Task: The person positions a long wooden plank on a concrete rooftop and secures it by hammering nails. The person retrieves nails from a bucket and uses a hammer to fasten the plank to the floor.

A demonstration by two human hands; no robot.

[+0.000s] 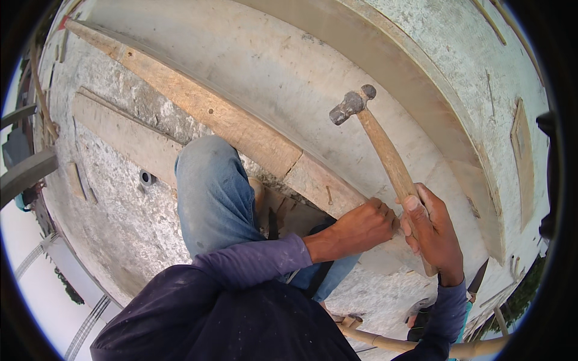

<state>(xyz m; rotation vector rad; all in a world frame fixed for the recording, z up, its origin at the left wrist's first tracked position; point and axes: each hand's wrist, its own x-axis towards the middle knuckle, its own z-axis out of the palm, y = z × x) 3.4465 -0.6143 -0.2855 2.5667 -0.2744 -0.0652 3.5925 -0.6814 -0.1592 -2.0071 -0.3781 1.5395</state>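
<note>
My right hand [435, 231] is wrapped round the wooden handle of a ball-peen hammer [386, 150]. The hammer's dark metal head points up and away, raised over the grey slab. Knuckles up, my left hand [361, 227] is closed at the near right end of a long wooden plank [241, 132]; whatever its fingers pinch is hidden. A nail [329, 195] sticks out of the plank just left of that hand. A seam crosses the plank, left of the nail.
My denim-covered knee [211, 192] rests against the plank's near side. Another board [120, 129] lies on the rough concrete at left, near a short grey pipe piece [146, 177]. Beyond the slab runs a curved board edge [448, 87]. A loose board [522, 162] lies far right.
</note>
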